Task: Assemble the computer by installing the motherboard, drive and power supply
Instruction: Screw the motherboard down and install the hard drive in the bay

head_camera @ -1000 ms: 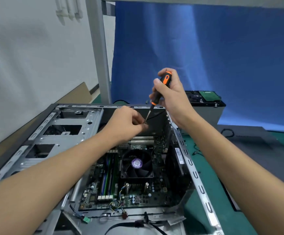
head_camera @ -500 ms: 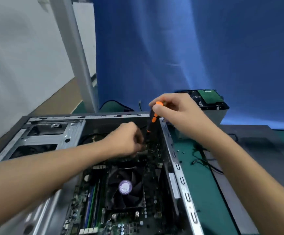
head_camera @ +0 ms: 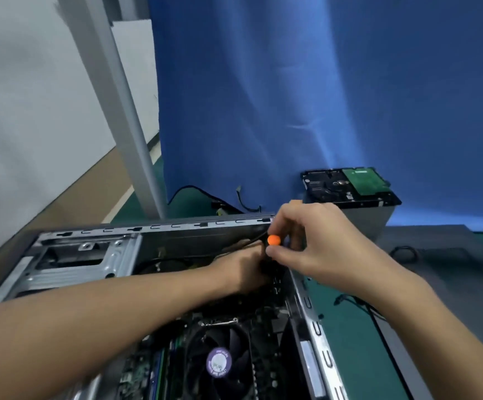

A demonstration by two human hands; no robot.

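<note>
An open grey computer case [head_camera: 90, 255] lies on its side, with the motherboard [head_camera: 142, 370] and its black CPU fan [head_camera: 220, 362] inside. My right hand [head_camera: 318, 243] grips an orange-and-black screwdriver [head_camera: 273, 240] that stands nearly upright in the case's far right corner; only the orange handle top shows. My left hand [head_camera: 243, 269] reaches into the same corner with curled fingers at the screwdriver's shaft; what it pinches is hidden. A hard drive [head_camera: 350, 187], circuit side up, rests on a grey box behind the case.
A blue curtain [head_camera: 321, 96] hangs behind the bench. A grey metal post [head_camera: 125, 125] stands at the case's far left. Loose black cables [head_camera: 358, 304] lie on the green mat [head_camera: 350, 342] right of the case. A dark grey panel [head_camera: 451, 255] lies at the right.
The screwdriver has gone from raised and slanted to upright and deep in the far right corner. Both hands moved down into the case, and my view shifted forward and up.
</note>
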